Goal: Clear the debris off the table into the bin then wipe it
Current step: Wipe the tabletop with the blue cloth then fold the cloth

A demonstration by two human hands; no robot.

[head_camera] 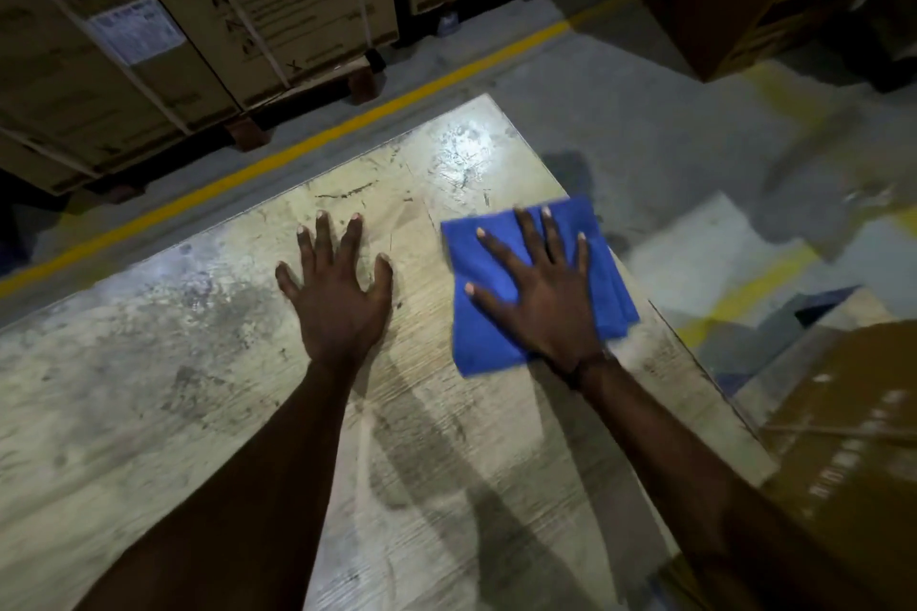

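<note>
The wiping step is being carried out: a blue cloth (526,283) is being pressed flat by the right hand (541,298), fingers spread. The tabletop (173,387) is being braced by the left hand (337,293), fingers likewise splayed. Strokes across the stained remainder are likely being called for next.

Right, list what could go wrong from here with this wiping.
1. The blue cloth under the right hand already overhangs the table edge; a further stroke rightward could drop it onto the floor.
2. The left hand presses flat on the surface, so that patch may go unwiped.
3. Dark scuffs near the far corner may resist a dry pass.
</note>
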